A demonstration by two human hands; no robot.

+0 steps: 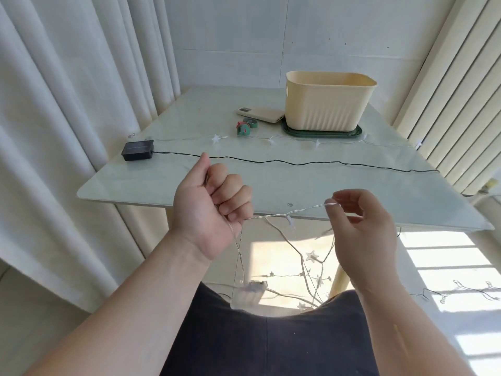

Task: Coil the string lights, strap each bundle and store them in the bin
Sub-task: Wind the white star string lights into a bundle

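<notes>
Bare left hand (214, 204), right hand (364, 223) grip one string (267, 217).

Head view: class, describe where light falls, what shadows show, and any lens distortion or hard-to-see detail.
In the head view, sunlight hits the floor at lower right with striped shadows; the head view's wide lens bows the table edge and curtains; also in the head view, the clear string light between left hand and right hand looks faint against the pale table and bright floor.
</notes>
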